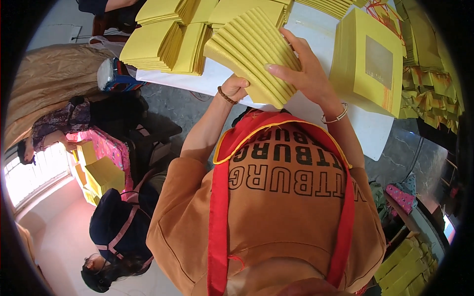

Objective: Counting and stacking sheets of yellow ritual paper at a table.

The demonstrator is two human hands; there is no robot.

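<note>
Above the near edge of the white table, both my hands hold a fanned stack of yellow paper bags (252,54), its ridged folded edges facing up. My left hand (234,88), with a beaded bracelet at the wrist, grips the lower left corner, thumb on top. Closed on the right side is my right hand (308,71), a bangle on its wrist; its thumb lies across the ridges and its other fingers wrap the far edge. Close by on the right stands a tall pile of yellow bags (345,59) with a grey rectangular panel on its face.
More bag stacks (148,47) cover the far left of the table (306,24). Orange cords (385,17) lie behind the right pile. Bundled yellow bags (427,74) hang at the right. Other people (123,222) work on the left near a pink-covered table (106,143).
</note>
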